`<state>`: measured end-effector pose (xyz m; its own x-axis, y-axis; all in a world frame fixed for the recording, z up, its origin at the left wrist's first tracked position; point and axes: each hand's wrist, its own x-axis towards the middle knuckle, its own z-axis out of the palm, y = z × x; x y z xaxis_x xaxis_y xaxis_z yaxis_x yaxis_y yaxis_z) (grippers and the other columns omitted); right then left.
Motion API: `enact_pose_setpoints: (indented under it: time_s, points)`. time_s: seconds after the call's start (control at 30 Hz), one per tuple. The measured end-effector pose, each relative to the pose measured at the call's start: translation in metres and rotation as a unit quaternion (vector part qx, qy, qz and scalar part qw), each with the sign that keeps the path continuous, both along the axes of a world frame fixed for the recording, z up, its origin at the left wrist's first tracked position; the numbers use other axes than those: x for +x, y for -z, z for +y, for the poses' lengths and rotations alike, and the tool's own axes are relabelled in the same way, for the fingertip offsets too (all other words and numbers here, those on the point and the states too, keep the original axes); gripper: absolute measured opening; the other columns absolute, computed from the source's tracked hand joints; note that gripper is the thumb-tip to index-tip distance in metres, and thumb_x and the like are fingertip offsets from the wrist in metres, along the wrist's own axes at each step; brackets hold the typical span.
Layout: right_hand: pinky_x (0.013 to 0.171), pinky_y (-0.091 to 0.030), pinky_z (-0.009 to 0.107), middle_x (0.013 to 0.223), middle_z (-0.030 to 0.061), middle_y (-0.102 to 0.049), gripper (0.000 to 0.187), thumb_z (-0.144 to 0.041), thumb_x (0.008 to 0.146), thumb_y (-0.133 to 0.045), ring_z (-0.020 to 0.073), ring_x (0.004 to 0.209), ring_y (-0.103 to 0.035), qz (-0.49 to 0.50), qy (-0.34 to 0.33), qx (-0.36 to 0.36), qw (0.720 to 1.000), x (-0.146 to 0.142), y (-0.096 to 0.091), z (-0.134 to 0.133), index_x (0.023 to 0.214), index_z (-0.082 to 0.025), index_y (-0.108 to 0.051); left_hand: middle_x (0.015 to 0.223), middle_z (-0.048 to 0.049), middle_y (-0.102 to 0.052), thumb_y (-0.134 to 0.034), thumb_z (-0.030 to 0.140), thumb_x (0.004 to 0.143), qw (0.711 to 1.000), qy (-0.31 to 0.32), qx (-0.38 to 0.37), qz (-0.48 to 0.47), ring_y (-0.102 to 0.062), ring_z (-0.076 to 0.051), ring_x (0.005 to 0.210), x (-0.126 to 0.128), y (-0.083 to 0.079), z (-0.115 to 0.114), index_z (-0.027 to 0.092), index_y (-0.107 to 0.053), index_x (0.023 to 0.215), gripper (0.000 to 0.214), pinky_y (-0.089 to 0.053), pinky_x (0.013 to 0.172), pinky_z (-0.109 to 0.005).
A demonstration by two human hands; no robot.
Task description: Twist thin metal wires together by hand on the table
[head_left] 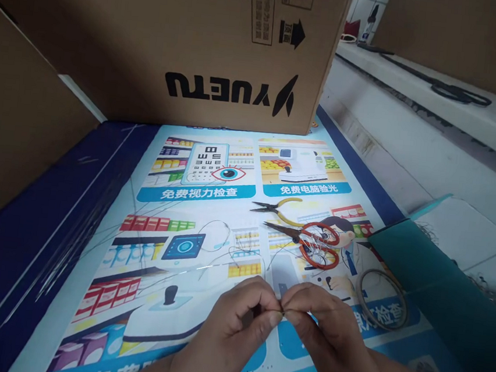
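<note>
My left hand (239, 319) and my right hand (326, 328) meet low in the middle of the head view. Thumb and forefinger of each are pinched together, tip to tip. A tiny dark bit shows between the fingertips; it is too small to name. Just beyond the hands, thin wire (209, 267) lies in loose loops on the printed sheet. Scissors with red handles (317, 262) rest past my right hand, with short silvery wire pieces across the handles. Behind them are pliers with yellow handles (287, 214), their jaws pointing left. A grey wire coil (360, 296) lies right of my right hand.
A large cardboard box (208, 48) blocks the back, with more cardboard at left (18, 117). Long thin wires (53, 267) lie along the left edge. At right stands a green-edged box (425, 256) with wire scraps. Black scissors (458, 94) rest on the ledge (399, 69).
</note>
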<state>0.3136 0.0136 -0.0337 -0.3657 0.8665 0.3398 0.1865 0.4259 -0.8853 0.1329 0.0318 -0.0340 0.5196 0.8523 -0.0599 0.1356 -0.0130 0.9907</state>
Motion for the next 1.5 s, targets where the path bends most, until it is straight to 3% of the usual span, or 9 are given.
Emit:
enact_pose_setpoints:
  time_s: [0.13, 0.3, 0.5, 0.6, 0.8, 0.9, 1.17, 1.5]
  points:
    - [0.071, -0.047, 0.028, 0.084, 0.0024, -0.06, 0.017, -0.008, 0.088, -0.048, 0.0151, 0.08, -0.058, 0.019, 0.02, -0.054, 0.998, -0.001, -0.001, 0.001, 0.094, -0.022, -0.055, 0.073, -0.0005, -0.051, -0.048, 0.028, 0.088, 1.0, -0.009, -0.002, 0.013, -0.047, -0.014, 0.069, 0.0, -0.001, -0.001, 0.018, -0.053, 0.073, 0.019, -0.038, 0.063, -0.025]
    - [0.073, -0.047, 0.03, 0.085, 0.003, -0.061, 0.015, -0.01, 0.088, -0.05, 0.0163, 0.082, -0.058, 0.031, 0.02, -0.056, 0.998, -0.001, -0.001, 0.003, 0.093, -0.021, -0.058, 0.072, 0.0002, -0.05, -0.047, 0.026, 0.088, 1.0, -0.016, -0.013, 0.02, -0.046, -0.013, 0.068, 0.001, -0.001, 0.0, 0.018, -0.051, 0.071, 0.019, -0.038, 0.062, -0.025]
    - [0.066, -0.045, 0.028, 0.077, 0.0027, -0.06, 0.011, -0.021, 0.089, -0.052, 0.016, 0.073, -0.057, 0.049, 0.047, -0.168, 0.984, -0.001, -0.002, 0.007, 0.08, -0.019, -0.059, 0.071, 0.001, -0.05, -0.048, 0.026, 0.088, 0.999, -0.031, -0.026, 0.018, -0.045, -0.013, 0.067, 0.001, 0.0, 0.0, 0.018, -0.051, 0.072, 0.018, -0.038, 0.061, -0.024]
    - [0.067, -0.045, 0.028, 0.078, 0.0029, -0.06, 0.01, -0.019, 0.089, -0.052, 0.0161, 0.074, -0.057, 0.036, 0.044, -0.148, 0.987, -0.001, -0.003, 0.008, 0.081, -0.019, -0.059, 0.073, 0.0006, -0.05, -0.047, 0.025, 0.089, 0.999, -0.027, 0.002, 0.021, -0.046, -0.013, 0.069, 0.002, 0.001, 0.0, 0.019, -0.052, 0.074, 0.017, -0.039, 0.063, -0.024]
    - [0.07, -0.045, 0.029, 0.083, 0.0036, -0.06, 0.013, -0.01, 0.088, -0.048, 0.0161, 0.079, -0.056, -0.012, 0.029, -0.024, 0.999, 0.001, 0.002, 0.005, 0.091, -0.02, -0.055, 0.075, -0.0007, -0.051, -0.046, 0.017, 0.087, 0.992, -0.021, 0.1, 0.069, -0.049, -0.013, 0.069, 0.002, 0.005, -0.003, 0.019, -0.05, 0.074, 0.014, -0.04, 0.062, -0.024]
    - [0.071, -0.044, 0.03, 0.084, 0.0039, -0.06, 0.016, -0.007, 0.088, -0.047, 0.0164, 0.081, -0.056, -0.036, 0.021, 0.002, 0.999, 0.0, 0.004, 0.004, 0.092, -0.021, -0.054, 0.076, -0.0018, -0.052, -0.045, 0.013, 0.086, 0.982, -0.029, 0.164, 0.09, -0.05, -0.013, 0.069, 0.003, 0.007, -0.003, 0.018, -0.051, 0.077, 0.012, -0.04, 0.061, -0.024]
    - [0.071, -0.043, 0.03, 0.08, 0.0032, -0.057, 0.011, -0.012, 0.089, -0.048, 0.0163, 0.078, -0.053, -0.03, 0.036, -0.025, 0.999, -0.002, 0.009, 0.005, 0.085, -0.02, -0.054, 0.075, -0.0035, -0.057, -0.043, 0.012, 0.086, 0.956, -0.014, 0.253, 0.15, -0.052, -0.016, 0.07, 0.003, 0.01, 0.0, 0.019, -0.053, 0.082, 0.013, -0.04, 0.061, -0.026]
    - [0.063, -0.043, 0.026, 0.071, 0.0014, -0.054, 0.017, -0.023, 0.09, -0.048, 0.0145, 0.067, -0.052, 0.011, 0.074, -0.165, 0.984, -0.008, 0.014, 0.005, 0.074, -0.019, -0.053, 0.071, -0.0031, -0.051, -0.036, 0.015, 0.086, 0.952, 0.015, 0.219, 0.215, -0.049, -0.017, 0.067, 0.001, 0.006, -0.002, 0.019, -0.044, 0.071, 0.017, -0.036, 0.058, -0.028]
